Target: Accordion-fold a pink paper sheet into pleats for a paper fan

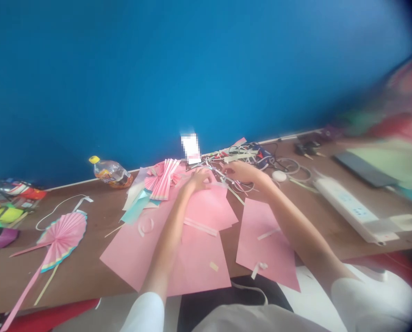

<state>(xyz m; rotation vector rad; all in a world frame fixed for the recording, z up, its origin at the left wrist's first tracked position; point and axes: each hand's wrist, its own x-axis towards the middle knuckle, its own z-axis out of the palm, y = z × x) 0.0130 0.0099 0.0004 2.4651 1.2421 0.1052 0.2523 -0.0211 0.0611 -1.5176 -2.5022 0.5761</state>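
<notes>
My left hand (200, 179) rests over the upper part of the pink paper sheets (164, 244), its fingers bent but apart. To its right, my right hand (240, 171) reaches into a pile of thin paper strips (242, 154) near the wall. Its fingers are pinched together; anything between them is too small to tell. Left of my left hand lies a pleated pink paper piece (166, 180), above some blue paper (136, 207). Another pink sheet (261, 240) lies under my right forearm, with a crumpled white strip (259, 269) on it.
A finished-looking pink paper fan (63, 237) lies at the left, near a bottle with a yellow cap (112, 174). At the right are a white power strip (351, 207), a dark flat object (365, 169) and cables (299, 170). A blue wall (192, 69) bounds the table's back.
</notes>
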